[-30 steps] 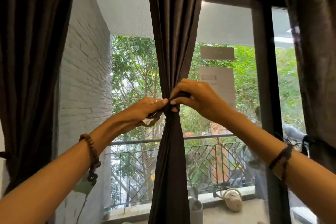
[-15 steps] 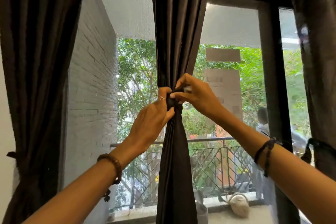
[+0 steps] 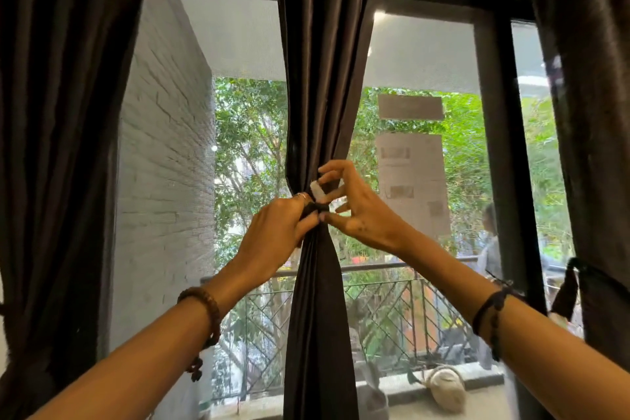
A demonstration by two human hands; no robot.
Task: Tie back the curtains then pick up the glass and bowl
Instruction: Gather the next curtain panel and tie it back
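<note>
Window backdrop, both hands (image 3: 320,215) pinching tieback (image 3: 316,206) around gathered middle curtain (image 3: 320,300).

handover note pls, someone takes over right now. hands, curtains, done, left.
Left hand: grip pinches the dark tie at the cinch of the middle curtain.
Right hand: fingers spread, a pale tab pinched at the fingertips just above the tie.
Done: middle curtain gathered, tie around it; whether it is fastened cannot be told. Right curtain shows a tie-back hanging at its edge.
Left: finish the fastening, check the left curtain, then pick up glass and bowl, neither in view.
</note>
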